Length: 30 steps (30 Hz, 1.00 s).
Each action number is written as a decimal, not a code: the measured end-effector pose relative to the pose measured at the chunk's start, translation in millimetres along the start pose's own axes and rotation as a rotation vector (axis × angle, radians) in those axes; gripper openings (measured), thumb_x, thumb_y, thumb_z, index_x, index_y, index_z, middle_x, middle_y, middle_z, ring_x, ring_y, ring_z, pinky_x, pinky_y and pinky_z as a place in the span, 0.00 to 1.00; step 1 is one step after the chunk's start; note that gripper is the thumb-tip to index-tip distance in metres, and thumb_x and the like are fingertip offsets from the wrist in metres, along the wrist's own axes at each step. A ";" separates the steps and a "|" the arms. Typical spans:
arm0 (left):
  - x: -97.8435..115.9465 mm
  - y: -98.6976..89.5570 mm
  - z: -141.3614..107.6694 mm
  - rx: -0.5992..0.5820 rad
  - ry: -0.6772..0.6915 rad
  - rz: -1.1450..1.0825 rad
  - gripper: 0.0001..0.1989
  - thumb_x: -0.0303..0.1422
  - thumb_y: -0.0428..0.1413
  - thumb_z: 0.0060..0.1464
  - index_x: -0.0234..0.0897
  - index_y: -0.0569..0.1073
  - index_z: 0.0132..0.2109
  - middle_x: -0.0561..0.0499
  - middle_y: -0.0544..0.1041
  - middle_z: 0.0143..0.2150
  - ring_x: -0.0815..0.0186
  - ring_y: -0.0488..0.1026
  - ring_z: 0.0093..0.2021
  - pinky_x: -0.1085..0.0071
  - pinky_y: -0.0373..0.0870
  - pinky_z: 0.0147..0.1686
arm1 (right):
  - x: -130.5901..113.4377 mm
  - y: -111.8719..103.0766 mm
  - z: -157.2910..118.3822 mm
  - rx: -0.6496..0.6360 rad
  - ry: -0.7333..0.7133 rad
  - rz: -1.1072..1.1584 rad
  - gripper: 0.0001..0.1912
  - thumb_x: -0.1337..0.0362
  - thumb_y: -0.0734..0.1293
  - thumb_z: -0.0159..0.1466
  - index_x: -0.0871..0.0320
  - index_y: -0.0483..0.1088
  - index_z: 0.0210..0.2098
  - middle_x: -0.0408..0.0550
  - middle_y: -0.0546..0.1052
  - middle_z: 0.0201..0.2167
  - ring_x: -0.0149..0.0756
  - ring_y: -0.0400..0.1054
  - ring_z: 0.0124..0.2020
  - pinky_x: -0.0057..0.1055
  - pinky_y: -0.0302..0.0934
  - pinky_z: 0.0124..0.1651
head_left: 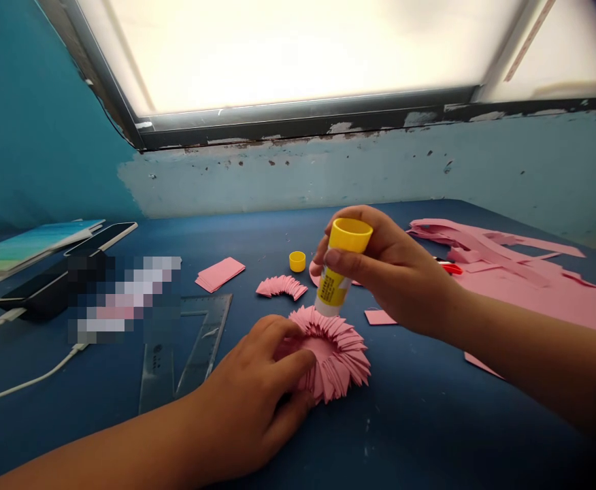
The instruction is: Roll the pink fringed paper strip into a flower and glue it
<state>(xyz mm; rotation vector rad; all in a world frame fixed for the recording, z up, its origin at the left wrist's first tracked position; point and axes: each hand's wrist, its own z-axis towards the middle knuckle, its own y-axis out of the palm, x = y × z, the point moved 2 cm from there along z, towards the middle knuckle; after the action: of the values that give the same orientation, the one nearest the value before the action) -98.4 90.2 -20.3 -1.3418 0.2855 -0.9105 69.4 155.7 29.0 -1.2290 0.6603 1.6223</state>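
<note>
A ring of folded pink paper (346, 364) lies on the blue table, with a flat pink centre. My left hand (272, 381) grips its left side, fingers on the folds and the inner edge. Above the ring's back edge, my right hand (379, 272) holds a yellow and white glue stick (336, 282), tilted with its white end down at the folds. Whether the glue touches the paper is hard to tell. The yellow cap (297, 261) stands behind the ring. Left of the cap is a short curved strip of folded pink paper (281, 286).
Pink rectangles (220, 273) are stacked at the back, and a single one (379, 317) lies right of the ring. A clear set square (160, 367), power bank (37, 292), phone (101, 238) and cables are left. Pink scraps (522, 279) and red-handled scissors (452, 269) lie right.
</note>
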 end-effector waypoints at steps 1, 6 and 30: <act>0.2 -0.2 0.1 0.003 0.001 0.000 0.11 0.30 0.49 0.54 0.38 0.70 0.45 0.43 0.64 0.50 0.61 0.62 0.50 0.62 0.65 0.50 | 1.2 2.3 2.0 0.005 -0.017 0.010 0.12 0.60 0.65 0.56 0.52 0.58 0.37 0.41 0.68 0.31 0.33 0.67 0.35 0.30 0.62 0.33; 1.0 -1.1 1.0 -0.027 0.001 0.001 0.11 0.29 0.49 0.53 0.37 0.70 0.44 0.42 0.65 0.50 0.60 0.62 0.50 0.61 0.66 0.48 | 22.4 17.3 6.9 -0.063 -0.005 0.028 0.12 0.59 0.64 0.57 0.52 0.57 0.38 0.42 0.67 0.33 0.32 0.65 0.35 0.30 0.62 0.34; 2.4 -2.8 3.0 -0.033 0.015 0.019 0.09 0.28 0.49 0.52 0.37 0.71 0.41 0.43 0.67 0.46 0.59 0.62 0.49 0.61 0.66 0.47 | 11.4 19.4 25.4 -0.317 0.019 -0.298 0.10 0.61 0.63 0.57 0.55 0.60 0.38 0.42 0.68 0.29 0.29 0.62 0.29 0.26 0.58 0.30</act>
<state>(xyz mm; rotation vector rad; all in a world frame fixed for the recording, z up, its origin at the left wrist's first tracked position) -96.1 90.7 -16.3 -1.3615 0.3255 -0.9039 41.0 173.7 24.8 -1.4936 0.2180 1.4998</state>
